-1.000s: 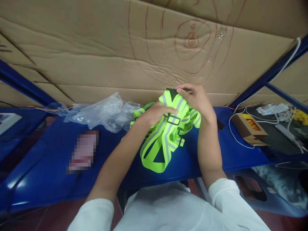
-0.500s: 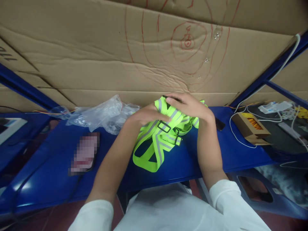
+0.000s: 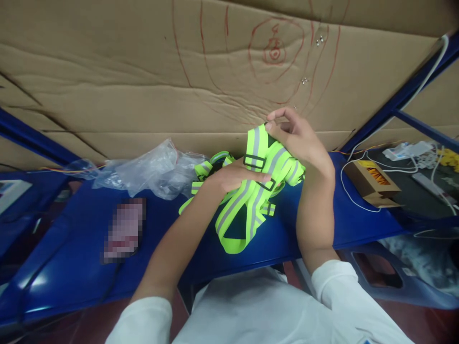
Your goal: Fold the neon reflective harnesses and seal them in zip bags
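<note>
While the left hand point(image 3: 238, 176) clamps one yellow-green reflective strap bundle point(image 3: 254, 208), black-buckled, over the blue table point(image 3: 81, 239), the right hand point(image 3: 303, 138) pinches its top edge at one o'clock, clear plastic point(image 3: 150, 168) lying at nine.

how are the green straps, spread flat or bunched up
Bunched up: the green straps overlap in layers and loops, several crossing one another.
</note>
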Demonstrator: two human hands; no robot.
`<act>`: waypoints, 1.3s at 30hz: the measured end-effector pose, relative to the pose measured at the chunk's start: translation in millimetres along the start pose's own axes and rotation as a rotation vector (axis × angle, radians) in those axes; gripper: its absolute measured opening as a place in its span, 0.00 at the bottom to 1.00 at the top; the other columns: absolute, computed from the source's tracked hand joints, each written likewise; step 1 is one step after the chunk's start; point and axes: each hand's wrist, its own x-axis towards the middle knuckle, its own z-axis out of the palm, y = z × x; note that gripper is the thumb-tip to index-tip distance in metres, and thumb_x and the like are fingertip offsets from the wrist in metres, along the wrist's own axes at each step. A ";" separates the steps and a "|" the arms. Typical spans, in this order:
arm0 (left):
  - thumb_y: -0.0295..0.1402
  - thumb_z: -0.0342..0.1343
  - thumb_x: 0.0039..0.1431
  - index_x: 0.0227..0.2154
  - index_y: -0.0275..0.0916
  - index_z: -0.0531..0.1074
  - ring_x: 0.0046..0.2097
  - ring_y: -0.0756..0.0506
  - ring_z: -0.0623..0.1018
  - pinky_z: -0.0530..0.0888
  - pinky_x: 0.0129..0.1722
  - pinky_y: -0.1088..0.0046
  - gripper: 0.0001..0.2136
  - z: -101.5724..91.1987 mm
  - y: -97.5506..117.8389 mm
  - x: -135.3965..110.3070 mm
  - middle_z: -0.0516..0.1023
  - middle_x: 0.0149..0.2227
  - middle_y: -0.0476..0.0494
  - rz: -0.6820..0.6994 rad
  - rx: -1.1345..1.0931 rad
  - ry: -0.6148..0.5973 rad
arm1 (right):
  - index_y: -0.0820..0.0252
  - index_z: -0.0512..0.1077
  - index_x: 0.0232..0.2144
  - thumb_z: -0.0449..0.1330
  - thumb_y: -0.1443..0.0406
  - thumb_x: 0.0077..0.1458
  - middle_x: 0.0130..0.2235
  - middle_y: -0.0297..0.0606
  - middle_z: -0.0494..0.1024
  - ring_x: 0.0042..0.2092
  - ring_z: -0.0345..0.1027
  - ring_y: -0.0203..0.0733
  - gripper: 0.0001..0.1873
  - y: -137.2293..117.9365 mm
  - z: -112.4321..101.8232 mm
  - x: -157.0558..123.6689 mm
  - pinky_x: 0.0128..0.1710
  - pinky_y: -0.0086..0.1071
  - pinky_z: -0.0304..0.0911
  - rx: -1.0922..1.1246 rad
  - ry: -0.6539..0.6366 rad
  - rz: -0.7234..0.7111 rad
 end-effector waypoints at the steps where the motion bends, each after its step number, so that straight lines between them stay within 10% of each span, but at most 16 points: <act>1: 0.34 0.82 0.37 0.44 0.39 0.84 0.44 0.38 0.86 0.83 0.50 0.58 0.27 0.7 1.1 -1.7 0.87 0.46 0.40 0.010 0.034 0.019 | 0.51 0.73 0.46 0.65 0.41 0.60 0.29 0.29 0.73 0.32 0.66 0.37 0.25 1.4 -0.4 0.1 0.34 0.33 0.66 0.005 -0.032 0.011; 7: 0.30 0.79 0.42 0.50 0.41 0.81 0.48 0.38 0.85 0.83 0.51 0.59 0.28 -8.8 15.9 -15.2 0.86 0.48 0.43 0.128 0.101 0.044 | 0.54 0.81 0.37 0.49 0.38 0.69 0.46 0.39 0.84 0.52 0.76 0.47 0.33 -12.9 0.4 0.2 0.59 0.44 0.71 -0.035 -0.329 -0.018; 12: 0.32 0.79 0.42 0.45 0.39 0.82 0.48 0.38 0.85 0.82 0.52 0.60 0.24 -16.8 27.6 -23.6 0.86 0.45 0.42 0.184 0.196 0.120 | 0.47 0.77 0.59 0.59 0.38 0.63 0.64 0.35 0.77 0.68 0.68 0.50 0.32 -28.1 -2.4 -7.3 0.72 0.47 0.61 -0.078 -0.445 -0.072; 17: 0.31 0.80 0.40 0.48 0.41 0.80 0.48 0.39 0.84 0.82 0.48 0.63 0.28 -18.6 29.3 -27.9 0.85 0.46 0.45 0.114 0.291 0.210 | 0.51 0.74 0.63 0.68 0.47 0.60 0.63 0.38 0.77 0.64 0.71 0.50 0.34 -38.3 11.1 -11.7 0.67 0.45 0.65 -0.116 -0.438 -0.202; 21: 0.32 0.80 0.42 0.44 0.37 0.81 0.45 0.39 0.86 0.83 0.47 0.63 0.24 -21.2 30.3 -22.9 0.86 0.44 0.42 0.124 0.133 0.061 | 0.56 0.78 0.56 0.69 0.47 0.59 0.56 0.39 0.82 0.58 0.75 0.50 0.29 -44.9 20.7 -10.1 0.62 0.43 0.68 -0.036 -0.318 -0.228; 31: 0.34 0.78 0.49 0.43 0.34 0.82 0.42 0.39 0.87 0.84 0.44 0.64 0.19 -25.2 29.6 -18.1 0.87 0.40 0.39 0.085 0.168 -0.086 | 0.59 0.78 0.30 0.65 0.41 0.60 0.32 0.36 0.80 0.39 0.77 0.46 0.27 -40.9 10.0 -12.3 0.38 0.36 0.74 0.099 -0.079 0.069; 39: 0.37 0.76 0.52 0.48 0.37 0.81 0.41 0.40 0.86 0.85 0.43 0.63 0.21 -24.1 28.5 -21.4 0.87 0.42 0.42 0.116 0.261 -0.086 | 0.52 0.78 0.51 0.68 0.40 0.56 0.44 0.36 0.83 0.43 0.78 0.43 0.30 -27.4 12.2 -5.9 0.41 0.35 0.75 0.236 -0.115 0.063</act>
